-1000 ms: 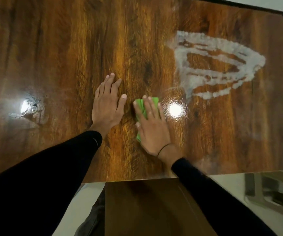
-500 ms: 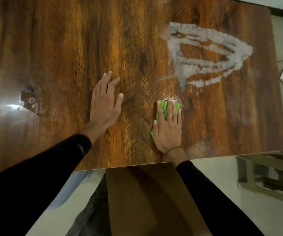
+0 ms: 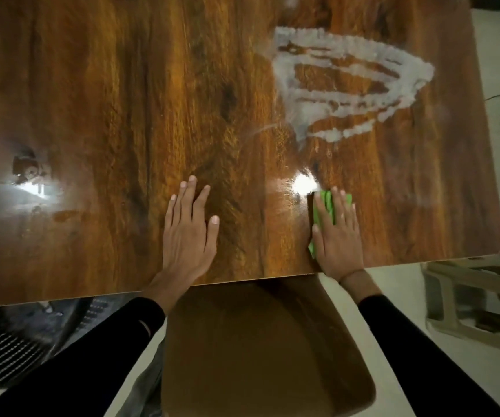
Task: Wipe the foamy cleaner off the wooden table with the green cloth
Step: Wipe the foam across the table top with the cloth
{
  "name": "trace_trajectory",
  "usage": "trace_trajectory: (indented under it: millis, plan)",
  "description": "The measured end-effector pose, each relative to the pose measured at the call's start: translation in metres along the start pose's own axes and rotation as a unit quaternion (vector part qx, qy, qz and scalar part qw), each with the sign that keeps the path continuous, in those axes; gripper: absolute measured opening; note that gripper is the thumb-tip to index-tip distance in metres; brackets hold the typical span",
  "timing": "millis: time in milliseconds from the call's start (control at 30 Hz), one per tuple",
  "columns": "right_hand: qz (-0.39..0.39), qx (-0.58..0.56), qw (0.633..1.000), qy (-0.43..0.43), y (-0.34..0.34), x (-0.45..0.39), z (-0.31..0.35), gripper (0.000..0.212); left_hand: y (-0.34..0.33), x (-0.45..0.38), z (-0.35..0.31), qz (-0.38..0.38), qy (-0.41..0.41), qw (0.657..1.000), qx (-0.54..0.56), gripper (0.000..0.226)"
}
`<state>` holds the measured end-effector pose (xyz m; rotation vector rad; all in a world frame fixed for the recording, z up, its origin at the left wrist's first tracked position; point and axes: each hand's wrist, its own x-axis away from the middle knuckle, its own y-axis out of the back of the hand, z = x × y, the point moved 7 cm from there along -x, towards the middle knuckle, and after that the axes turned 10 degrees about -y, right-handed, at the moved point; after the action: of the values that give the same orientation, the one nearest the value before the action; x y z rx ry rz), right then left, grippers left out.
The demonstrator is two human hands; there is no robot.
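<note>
Roughly, task barely underway. Foamy cleaner point(image 3: 348, 82) sits as 1 big white looped patch toward 1 o'clock on the wooden table point(image 3: 122, 100), all bands intact, only a thin smear trailing off its near-left corner. Judging by that, nearly all the wiping is left; the near part of the table looks glossy, no foam there.

Green cloth point(image 3: 327, 206) lies flat on the table at 3 o'clock from centre, close to the near edge, well short of the foam. Right hand point(image 3: 337, 236) presses on it with straight flat fingers, not curled round it, cloth showing past the fingertips and at the thumb side. Left hand point(image 3: 190, 233) lies flat on bare wood at 6 o'clock, fingers extended, holding nothing, apparently bracing.

Versus 1 s ago: cloth and right hand have slid rightward, from just beside the left hand to well apart from it. Left hand has stayed in about the same spot. Foam patch shape looks unchanged. Camera view has shifted, showing more of the chair seat point(image 3: 257, 341) and stool point(image 3: 477, 302) below the table edge.
</note>
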<state>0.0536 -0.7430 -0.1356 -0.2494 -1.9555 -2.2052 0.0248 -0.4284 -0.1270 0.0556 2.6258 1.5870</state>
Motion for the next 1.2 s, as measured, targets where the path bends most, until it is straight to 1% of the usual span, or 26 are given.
trace_trajectory:
  millis: [67,133,167,233,300,333,400,500,567,633,700,767,867,933,967,1033,1100,1200]
  plan:
    - [-0.013,0.004,0.999,-0.041,0.006,-0.032,0.000,0.069,-0.013,-0.004,-0.026,0.001,0.000,1.000,0.000,0.058]
    - [-0.021,0.010,0.999,-0.046,0.007,-0.049,0.021,0.071,-0.028,-0.010,-0.058,0.001,0.003,1.000,0.010,0.057]
    - [-0.019,0.009,1.000,-0.021,0.004,-0.047,0.035,0.072,-0.035,-0.013,-0.071,-0.002,0.007,1.000,0.018,0.057]
    - [-0.003,0.010,0.997,0.078,-0.005,-0.022,0.060,0.073,-0.046,-0.021,-0.088,-0.010,0.027,0.999,0.028,0.058]
    - [0.017,0.024,0.984,0.177,-0.013,0.014,0.057,0.074,-0.055,-0.025,-0.092,-0.002,0.052,0.999,-0.006,0.061]
    - [0.015,0.030,0.979,0.203,-0.015,0.026,0.043,0.074,-0.058,-0.026,-0.093,0.007,0.056,0.998,-0.034,0.062]
    - [0.005,0.029,0.980,0.197,-0.011,0.028,0.000,0.074,-0.063,-0.026,-0.095,0.020,0.054,0.996,-0.069,0.065]
    - [0.001,0.037,0.990,0.137,0.001,0.002,-0.073,0.073,-0.066,-0.027,-0.097,0.017,0.055,0.995,-0.083,0.069]
    - [-0.008,0.032,0.995,0.096,0.011,-0.024,-0.107,0.071,-0.066,-0.027,-0.098,0.016,0.056,0.995,-0.083,0.071]
    - [-0.032,0.020,0.998,0.055,0.022,-0.052,-0.121,0.069,-0.067,-0.027,-0.098,0.015,0.059,0.995,-0.080,0.072]
    - [-0.046,0.008,0.998,0.042,0.027,-0.071,-0.111,0.070,-0.066,-0.028,-0.098,0.013,0.063,0.995,-0.081,0.072]
    - [-0.037,0.004,0.996,0.077,0.025,-0.073,-0.083,0.071,-0.066,-0.028,-0.096,0.012,0.065,0.994,-0.082,0.072]
    - [-0.006,0.025,0.984,0.175,0.010,-0.037,-0.049,0.073,-0.066,-0.028,-0.098,0.007,0.059,0.995,-0.077,0.073]
    - [0.008,0.041,0.974,0.221,0.003,-0.009,-0.057,0.073,-0.067,-0.028,-0.098,0.007,0.054,0.996,-0.072,0.073]
    - [0.008,0.045,0.974,0.222,0.001,-0.001,-0.071,0.073,-0.067,-0.029,-0.098,0.007,0.054,0.996,-0.071,0.073]
    - [0.010,0.041,0.984,0.175,0.005,0.002,-0.114,0.074,-0.066,-0.029,-0.097,0.009,0.056,0.996,-0.072,0.073]
    - [0.009,0.034,0.994,0.103,0.017,-0.009,-0.162,0.073,-0.067,-0.028,-0.099,0.015,0.048,0.996,-0.074,0.074]
    - [-0.008,0.017,1.000,0.012,0.038,-0.049,-0.211,0.069,-0.071,-0.028,-0.103,0.035,0.010,0.995,-0.092,0.074]
